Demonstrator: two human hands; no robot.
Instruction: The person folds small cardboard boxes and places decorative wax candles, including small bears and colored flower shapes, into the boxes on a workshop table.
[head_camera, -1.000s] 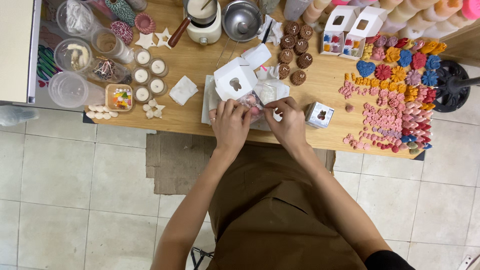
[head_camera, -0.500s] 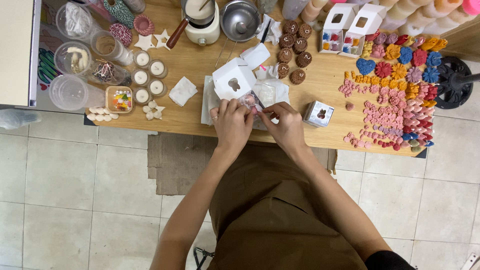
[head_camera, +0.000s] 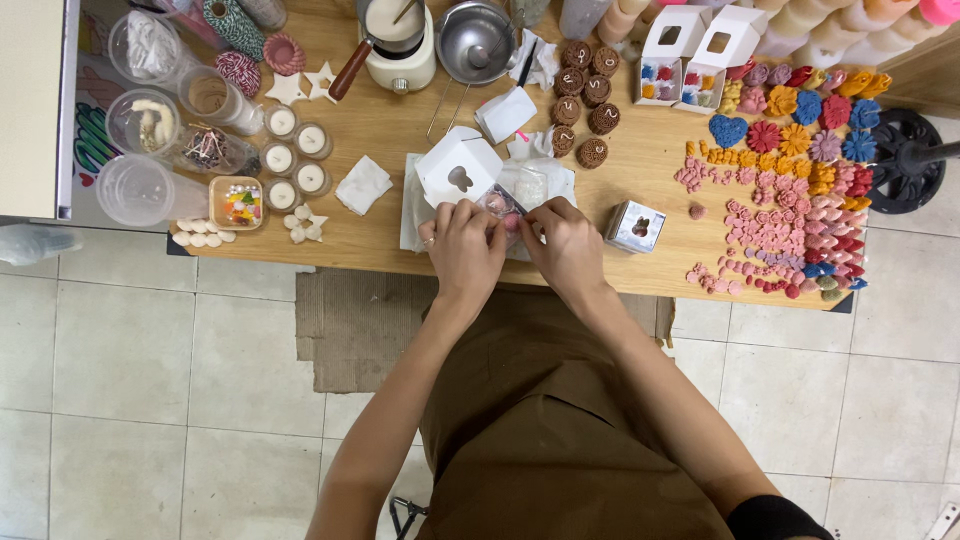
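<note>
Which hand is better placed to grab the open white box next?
Probably the left hand. The white box sits just beyond its fingers, while the right hand is farther to the side. Both hands pinch a small pink piece.

A small pink moulded piece wrapped in clear crinkled film (head_camera: 503, 212) was pinched between the fingertips of the left hand (head_camera: 464, 248) and the right hand (head_camera: 566, 247), held just above the near edge of the light wooden table (head_camera: 640, 165). The film looked glossy and loosely gathered; the piece's exact shape could not be made out.
</note>
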